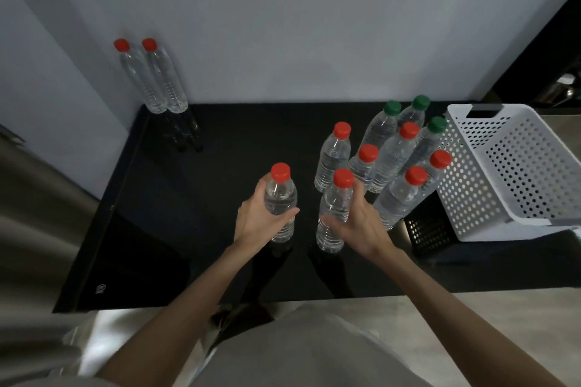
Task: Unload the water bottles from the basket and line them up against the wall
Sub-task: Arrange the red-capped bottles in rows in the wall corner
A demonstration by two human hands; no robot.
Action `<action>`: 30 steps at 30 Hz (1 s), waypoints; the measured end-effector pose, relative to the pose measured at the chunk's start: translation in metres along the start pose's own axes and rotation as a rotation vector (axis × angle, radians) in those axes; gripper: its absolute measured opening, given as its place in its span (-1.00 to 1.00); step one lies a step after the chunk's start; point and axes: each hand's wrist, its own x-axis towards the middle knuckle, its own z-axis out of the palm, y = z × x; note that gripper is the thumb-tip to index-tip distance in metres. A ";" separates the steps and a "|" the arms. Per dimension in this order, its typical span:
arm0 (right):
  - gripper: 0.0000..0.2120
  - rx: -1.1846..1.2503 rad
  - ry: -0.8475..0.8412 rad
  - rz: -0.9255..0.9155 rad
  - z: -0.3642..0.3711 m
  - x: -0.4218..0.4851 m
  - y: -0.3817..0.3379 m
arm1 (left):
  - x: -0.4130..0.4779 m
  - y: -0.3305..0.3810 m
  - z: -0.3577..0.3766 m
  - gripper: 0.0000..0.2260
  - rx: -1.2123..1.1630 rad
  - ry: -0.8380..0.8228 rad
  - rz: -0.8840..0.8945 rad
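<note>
Head view: left hand wrapped around a red-capped bottle, fingers closed on its mid-body; right hand half-curled against a second bottle, grip uncertain. Remaining bottles clustered on the black surface beside the white basket; two against the wall. Likely full, heavy, thin-walled and slick: best held mid-body.

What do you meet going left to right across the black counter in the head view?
Two red-capped bottles at the wall → left hand gripping a bottle → right hand on a second bottle → standing bottle cluster → white basket.
</note>
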 end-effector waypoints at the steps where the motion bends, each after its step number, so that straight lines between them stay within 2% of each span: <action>1: -0.25 -0.011 -0.009 -0.002 -0.001 0.004 -0.005 | 0.003 0.000 -0.006 -0.28 0.015 0.005 0.008; 9: -0.25 -0.017 -0.013 -0.117 0.009 0.055 -0.059 | 0.033 -0.002 -0.069 -0.23 -0.018 0.110 0.021; 16: -0.22 0.020 -0.048 -0.147 0.041 0.121 -0.116 | 0.070 -0.019 -0.143 -0.23 -0.016 0.210 0.032; 30: -0.20 0.064 -0.071 -0.144 0.136 0.256 -0.204 | 0.188 -0.101 -0.277 -0.23 -0.052 0.293 -0.015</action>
